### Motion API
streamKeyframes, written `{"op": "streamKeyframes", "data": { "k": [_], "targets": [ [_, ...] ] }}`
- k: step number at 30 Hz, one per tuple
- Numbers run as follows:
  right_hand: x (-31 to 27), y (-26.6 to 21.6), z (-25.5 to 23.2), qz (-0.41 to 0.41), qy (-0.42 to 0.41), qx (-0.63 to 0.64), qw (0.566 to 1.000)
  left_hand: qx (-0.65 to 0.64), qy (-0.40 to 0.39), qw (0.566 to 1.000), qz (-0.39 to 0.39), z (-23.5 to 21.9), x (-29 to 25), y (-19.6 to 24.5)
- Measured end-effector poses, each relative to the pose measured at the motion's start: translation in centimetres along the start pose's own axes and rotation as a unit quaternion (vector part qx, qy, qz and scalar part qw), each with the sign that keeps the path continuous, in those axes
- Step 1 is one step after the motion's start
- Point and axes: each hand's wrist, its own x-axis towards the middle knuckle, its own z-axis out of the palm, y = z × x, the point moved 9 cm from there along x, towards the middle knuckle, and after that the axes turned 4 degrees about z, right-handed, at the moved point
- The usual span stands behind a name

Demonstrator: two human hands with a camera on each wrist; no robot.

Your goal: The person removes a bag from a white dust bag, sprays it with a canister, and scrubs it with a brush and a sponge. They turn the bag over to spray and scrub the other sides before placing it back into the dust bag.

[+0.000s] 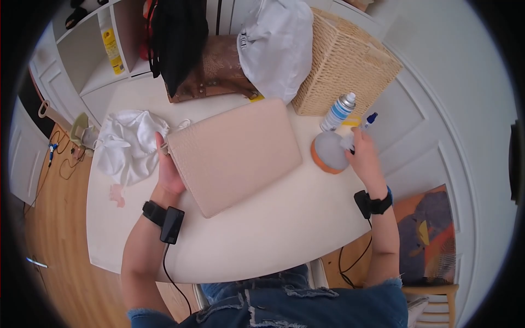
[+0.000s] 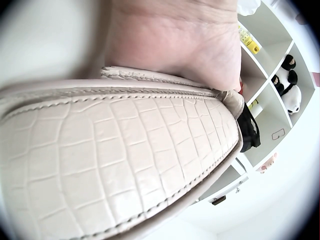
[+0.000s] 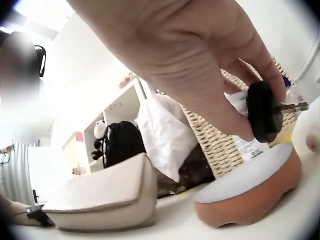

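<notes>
A beige handbag with a crocodile-patterned side lies on the white table. My left hand grips its left end, thumb along the edge, the other fingers hidden by the bag. My right hand pinches a small black disc with a metal shaft sticking out. Close under that hand sits a round pad, grey on top and orange around the side. A blue-and-white spray can stands just behind the pad.
A crumpled white cloth bag lies at the left. Behind stand a woven basket, a brown bag, a white bag and a black bag. A blue-capped bottle is at the table's right edge.
</notes>
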Motion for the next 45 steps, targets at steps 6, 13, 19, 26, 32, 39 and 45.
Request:
{"op": "streamKeyframes", "data": {
  "k": [6,13,19,26,32,39,45],
  "targets": [
    [1.5,-2.2,2.3,-0.051,-0.131,0.03,0.99,-0.008,-0.012,1.0,-0.011,0.6,0.0,-0.3],
    [6.9,2.2,-1.1,0.024,0.175,0.071,0.982,0.005,0.007,1.0,-0.013,0.0,0.2,-0.4],
    [10.9,5.1,5.0,0.126,0.004,0.286,0.95,-0.013,-0.027,0.999,-0.03,0.1,0.3,-0.4],
    [5.2,-9.5,-5.5,-0.057,0.256,0.235,0.936,0.012,0.023,0.999,-0.027,0.1,0.0,-0.5],
    [-0.5,-19.0,-4.4,-0.187,0.067,0.299,0.933,0.047,-0.001,0.998,-0.032,-0.3,-0.1,-0.5],
    [-2.7,-21.5,-1.1,-0.223,-0.027,0.24,0.944,-0.019,-0.079,0.995,-0.051,0.3,-0.1,-1.0],
    [-2.2,-19.9,-0.6,-0.198,0.014,0.163,0.966,-0.024,-0.109,0.992,-0.066,0.8,-0.3,-1.1]
  ]
}}
